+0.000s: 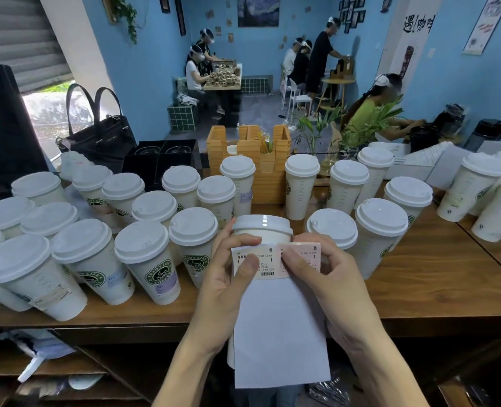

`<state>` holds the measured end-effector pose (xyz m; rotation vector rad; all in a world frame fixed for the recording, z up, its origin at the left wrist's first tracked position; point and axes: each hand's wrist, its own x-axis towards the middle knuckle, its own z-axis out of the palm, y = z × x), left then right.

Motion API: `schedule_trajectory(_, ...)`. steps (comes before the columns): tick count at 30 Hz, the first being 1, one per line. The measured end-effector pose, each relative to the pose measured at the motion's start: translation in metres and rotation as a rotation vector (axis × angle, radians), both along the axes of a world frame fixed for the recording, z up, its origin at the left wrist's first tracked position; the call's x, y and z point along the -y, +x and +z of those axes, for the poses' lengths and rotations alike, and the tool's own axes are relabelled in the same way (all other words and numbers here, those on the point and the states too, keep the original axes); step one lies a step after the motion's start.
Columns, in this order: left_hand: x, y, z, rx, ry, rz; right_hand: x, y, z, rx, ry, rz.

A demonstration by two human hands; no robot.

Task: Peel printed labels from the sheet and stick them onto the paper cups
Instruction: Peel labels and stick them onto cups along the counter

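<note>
Sheet (278, 327) of labels, held upright over the table's near edge, in front of a lidded cup (262, 227) gripped behind it. Left hand (228, 277): thumb pressed on the left label (265, 264), fingers wrapped round cup and sheet. Right hand (328, 274): right label (305, 255) pinched at its inner edge. Peeling is best begun from a corner, slowly, with the backing kept taut. Further lidded cups (143, 254) are crowded along the table (437, 277).
</note>
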<state>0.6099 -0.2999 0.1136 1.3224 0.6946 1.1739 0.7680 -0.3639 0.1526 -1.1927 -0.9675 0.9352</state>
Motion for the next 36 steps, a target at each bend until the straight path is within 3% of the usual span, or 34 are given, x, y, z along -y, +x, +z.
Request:
schedule_trajectory(8, 0.002, 0.004, -0.003, 0.007, 0.003, -0.037, -0.003, 0.002, 0.000, 0.037, 0.029, -0.041)
schedule_trajectory(12, 0.003, 0.005, -0.005, 0.003, 0.012, -0.022, -0.005, -0.002, -0.001, -0.084, -0.018, 0.048)
schedule_trajectory(22, -0.001, 0.004, 0.003, 0.018, 0.064, -0.037, -0.005, -0.012, -0.006, 0.100, 0.148, -0.060)
schedule_trajectory(36, 0.005, -0.002, 0.016, 0.206, -0.111, -0.107, -0.004, -0.005, -0.006, 0.091, 0.176, 0.109)
